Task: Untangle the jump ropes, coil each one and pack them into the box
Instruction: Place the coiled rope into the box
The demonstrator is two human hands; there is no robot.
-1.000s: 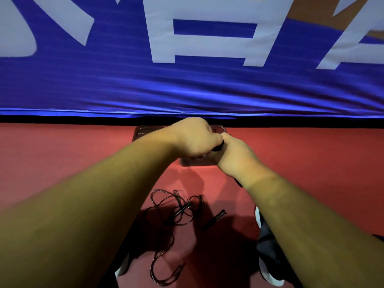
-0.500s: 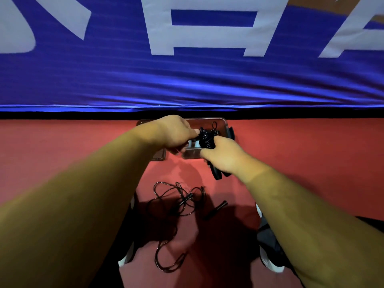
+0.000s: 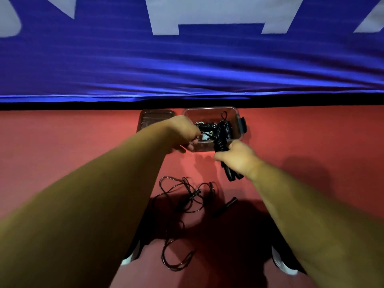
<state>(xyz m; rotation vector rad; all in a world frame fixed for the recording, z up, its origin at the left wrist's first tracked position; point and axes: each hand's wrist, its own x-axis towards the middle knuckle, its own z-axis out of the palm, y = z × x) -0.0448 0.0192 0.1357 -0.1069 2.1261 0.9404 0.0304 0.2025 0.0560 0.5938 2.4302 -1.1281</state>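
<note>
A clear plastic box stands on the red floor near the blue banner. My right hand grips a coiled black jump rope by its handles, which stick out below the fist; the coil leans over the box's front edge. My left hand pinches a black cord at the box's left side. Another coiled rope lies inside the box. A loose, tangled black rope sprawls on the floor between my arms, with one black handle lying beside it.
The box's clear lid lies flat to the left of the box. A blue banner with white letters hangs just behind. My shoes show at the bottom on both sides of the loose rope.
My hands have drawn apart over the box. The right hand has pulled back toward me with the coiled rope, and the left hand stays at the box's left side.
</note>
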